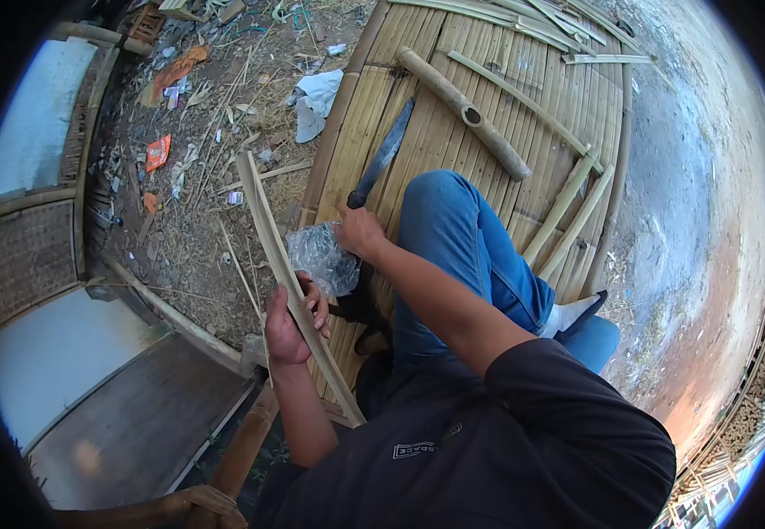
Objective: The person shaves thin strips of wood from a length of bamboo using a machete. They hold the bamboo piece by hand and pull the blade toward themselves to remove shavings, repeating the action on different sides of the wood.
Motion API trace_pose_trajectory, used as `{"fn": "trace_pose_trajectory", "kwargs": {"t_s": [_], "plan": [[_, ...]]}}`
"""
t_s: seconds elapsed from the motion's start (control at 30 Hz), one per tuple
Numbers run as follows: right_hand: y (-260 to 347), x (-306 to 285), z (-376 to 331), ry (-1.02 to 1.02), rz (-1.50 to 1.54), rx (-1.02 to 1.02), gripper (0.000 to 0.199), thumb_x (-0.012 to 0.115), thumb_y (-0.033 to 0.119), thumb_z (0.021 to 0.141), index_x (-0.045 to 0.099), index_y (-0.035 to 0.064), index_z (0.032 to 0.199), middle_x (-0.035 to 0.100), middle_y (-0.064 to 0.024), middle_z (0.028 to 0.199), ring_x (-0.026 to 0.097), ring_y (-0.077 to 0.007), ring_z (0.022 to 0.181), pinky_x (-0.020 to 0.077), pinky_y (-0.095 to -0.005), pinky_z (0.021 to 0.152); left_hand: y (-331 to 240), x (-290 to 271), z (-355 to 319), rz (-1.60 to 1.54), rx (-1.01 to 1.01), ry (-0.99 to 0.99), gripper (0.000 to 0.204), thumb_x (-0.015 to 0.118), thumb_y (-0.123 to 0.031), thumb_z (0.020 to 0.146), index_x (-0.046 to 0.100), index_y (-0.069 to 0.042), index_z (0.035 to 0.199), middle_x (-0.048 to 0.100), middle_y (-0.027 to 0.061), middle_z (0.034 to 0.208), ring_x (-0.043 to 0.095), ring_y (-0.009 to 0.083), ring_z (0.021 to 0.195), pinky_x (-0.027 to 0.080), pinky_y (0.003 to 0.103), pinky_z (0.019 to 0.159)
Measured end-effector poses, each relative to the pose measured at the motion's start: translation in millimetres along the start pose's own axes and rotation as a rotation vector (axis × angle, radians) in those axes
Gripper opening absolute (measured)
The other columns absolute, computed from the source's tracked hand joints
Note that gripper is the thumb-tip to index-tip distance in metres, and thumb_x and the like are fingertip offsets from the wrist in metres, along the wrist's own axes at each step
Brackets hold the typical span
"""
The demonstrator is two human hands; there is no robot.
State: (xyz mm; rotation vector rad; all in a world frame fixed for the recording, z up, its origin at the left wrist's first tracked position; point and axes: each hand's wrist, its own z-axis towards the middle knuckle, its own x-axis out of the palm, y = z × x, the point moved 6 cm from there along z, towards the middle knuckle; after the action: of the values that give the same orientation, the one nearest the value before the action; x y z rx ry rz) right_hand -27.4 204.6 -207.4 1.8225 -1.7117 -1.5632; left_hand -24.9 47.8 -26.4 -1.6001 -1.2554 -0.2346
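Observation:
My left hand (294, 322) is wrapped round a long split bamboo strip (268, 220). The strip runs slantwise from above the littered ground down toward my shirt. A second, thinner sliver (243, 275) shows beside that hand, and whether it is attached cannot be made out. In my right hand (362, 234) is a large knife (387, 150) by its dark handle, most of which the fingers hide. Its broad blade points away from me over the bamboo platform (373, 88). Crumpled clear plastic (322, 256) lies between the two hands, just below the right one.
My bent leg in jeans (444, 220) rests on the platform right of the knife. Beyond it are a bamboo tube (462, 110) and several split strips (567, 207), with more at the far edge. Litter covers the ground on the left, near a woven wall panel (34, 251).

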Motion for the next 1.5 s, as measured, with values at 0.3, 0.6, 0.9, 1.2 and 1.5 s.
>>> {"fn": "trace_pose_trajectory", "kwargs": {"t_s": [0.3,0.6,0.9,1.2,1.5], "plan": [[41,-99,-69,-0.057,1.057,-0.092,0.022,0.057,0.006,0.098,0.041,0.0048,0.113,0.058,-0.0093,0.089,0.066,-0.0155,0.074,0.0552,-0.0319,0.065,40,-10,-26,0.228,-0.295,-0.105,0.046,0.034,-0.045,0.108,0.043,-0.009,0.134,0.048,0.0044,0.077,0.054,0.0154,0.065,0.057,0.035,0.059],[-49,-286,-280,-0.56,0.815,-0.223,0.044,0.064,0.005,0.096,0.025,0.0084,0.117,0.056,-0.0051,0.085,0.056,-0.0093,0.065,0.0454,-0.0256,0.055,125,83,32,0.261,-0.562,0.248,0.026,0.041,-0.032,0.108,0.049,-0.009,0.115,0.045,0.0011,0.079,0.052,0.0129,0.07,0.063,0.04,0.063],[-194,-339,-478,-0.995,0.007,0.475,0.043,0.074,0.032,0.088,0.058,-0.0025,0.069,0.053,-0.0163,0.055,0.049,-0.0278,0.048,0.0412,-0.0438,0.053,228,244,66,0.64,-0.619,0.489,0.018,0.044,-0.033,0.108,0.05,-0.016,0.114,0.048,-0.0002,0.076,0.053,0.01,0.064,0.055,0.029,0.055],[-250,-326,-536,-0.991,-0.086,0.509,0.038,0.073,0.039,0.085,0.062,0.0032,0.081,0.063,-0.0213,0.066,0.063,-0.0429,0.065,0.0481,-0.0506,0.059,370,358,44,0.704,-0.842,0.687,0.02,0.044,-0.03,0.108,0.051,-0.012,0.115,0.049,-0.0002,0.078,0.048,0.0078,0.063,0.045,0.022,0.048],[-277,-350,-565,-0.956,-0.103,0.512,0.021,0.069,0.026,0.081,0.061,0.0063,0.077,0.06,-0.0209,0.062,0.063,-0.0428,0.064,0.0498,-0.0522,0.061,418,395,7,0.816,-0.913,0.865,0.026,0.042,-0.034,0.109,0.049,-0.01,0.117,0.05,0.0024,0.073,0.053,0.0095,0.053,0.055,0.028,0.047]]}}
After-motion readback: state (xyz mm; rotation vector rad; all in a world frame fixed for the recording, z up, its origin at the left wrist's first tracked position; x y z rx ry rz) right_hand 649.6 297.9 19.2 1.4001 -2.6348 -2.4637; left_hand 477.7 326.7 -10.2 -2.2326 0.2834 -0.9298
